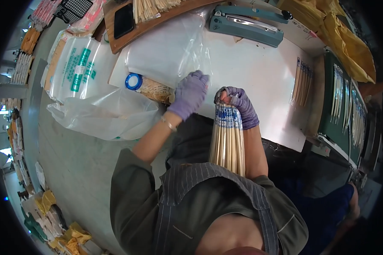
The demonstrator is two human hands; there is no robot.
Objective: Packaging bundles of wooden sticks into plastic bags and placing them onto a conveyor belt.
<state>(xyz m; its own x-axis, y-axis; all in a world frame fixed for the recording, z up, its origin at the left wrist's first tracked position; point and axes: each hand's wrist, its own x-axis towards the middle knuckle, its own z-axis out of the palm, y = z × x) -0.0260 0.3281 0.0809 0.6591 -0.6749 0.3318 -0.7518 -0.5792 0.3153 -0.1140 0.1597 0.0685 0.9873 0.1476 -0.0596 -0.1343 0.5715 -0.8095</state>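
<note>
My right hand (238, 104), in a purple striped glove with bare fingertips, is closed round the top of a bundle of wrapped chopsticks (227, 144). The pale sticks have blue-and-white printed ends and hang down toward my apron. My left hand (190, 94), gloved alike, is closed at the near right corner of a stack of clear plastic bags (164, 46). Its fingertips are hidden, so I cannot tell whether it pinches a bag. Beside my left wrist lie a blue tape roll (133, 81) and a brown patterned roll (155, 89).
A grey-green bag sealer (247, 25) stands at the back of the white table (251, 63). More wrapped chopsticks (302, 83) lie at the right, near a green conveyor (334, 114). A phone (124, 21) rests on a wooden board (147, 27). Loose plastic (110, 114) droops at left.
</note>
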